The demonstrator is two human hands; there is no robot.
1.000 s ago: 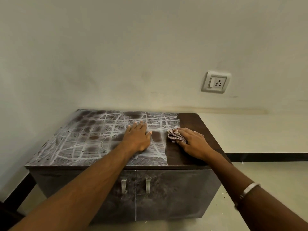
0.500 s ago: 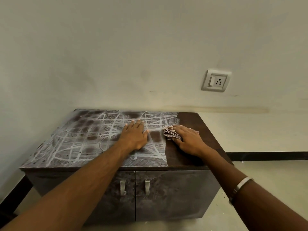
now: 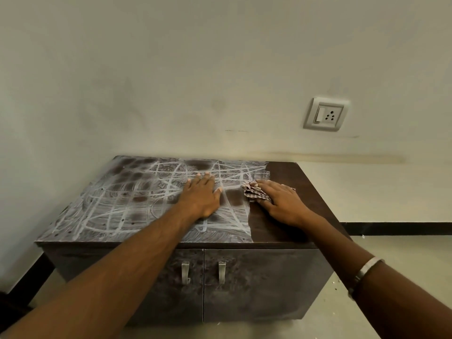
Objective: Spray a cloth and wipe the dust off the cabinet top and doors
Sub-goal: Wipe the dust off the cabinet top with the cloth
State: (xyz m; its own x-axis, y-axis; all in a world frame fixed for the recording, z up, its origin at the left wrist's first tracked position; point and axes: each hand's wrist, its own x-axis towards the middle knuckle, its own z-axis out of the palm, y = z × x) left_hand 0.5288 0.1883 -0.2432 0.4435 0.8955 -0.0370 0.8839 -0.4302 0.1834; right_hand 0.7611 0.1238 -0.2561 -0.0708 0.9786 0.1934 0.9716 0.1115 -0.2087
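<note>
A low dark wooden cabinet stands against the wall; its top [image 3: 117, 206] is covered in white dust with finger streaks, except a clean dark strip on the right [image 3: 288, 172]. My left hand [image 3: 200, 194] lies flat, fingers spread, on the dusty middle. My right hand [image 3: 281, 201] presses a crumpled checked cloth [image 3: 254, 193] onto the top at the border between dusty and clean wood. Two dusty doors [image 3: 259, 282] with metal handles [image 3: 185, 271] face me. No spray bottle is in view.
A wall socket with switch [image 3: 326, 114] is mounted above right of the cabinet. Pale floor [image 3: 401, 248] extends to the right, with a black skirting strip [image 3: 396, 228] along the wall. A silver bangle [image 3: 365, 270] sits on my right forearm.
My right hand has slid the cloth away from me along the edge of the dust, toward the back of the top. My left hand stays flat in about the same spot.
</note>
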